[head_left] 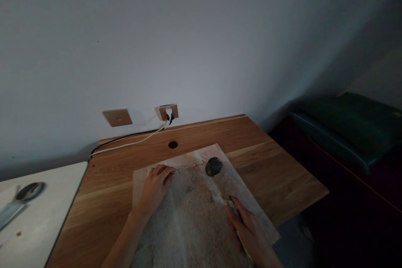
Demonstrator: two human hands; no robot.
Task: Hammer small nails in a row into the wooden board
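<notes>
A pale board (201, 222) lies on the wooden desk (270, 167). My right hand (248, 230) is closed round the handle of a hammer, whose dark head (214, 166) rests on the board's far edge. A short row of small nails (191, 166) stands along that far edge. My left hand (156, 187) lies on the board with its fingertips pinched together at the left end of the nail row; what they hold is too small to make out.
Two wooden wall plates (117, 117) sit above the desk, one with a white cable (132, 144) plugged in. A cable hole (172, 144) pierces the desk. A white surface (34, 213) adjoins on the left; a dark cabinet (345, 134) stands right.
</notes>
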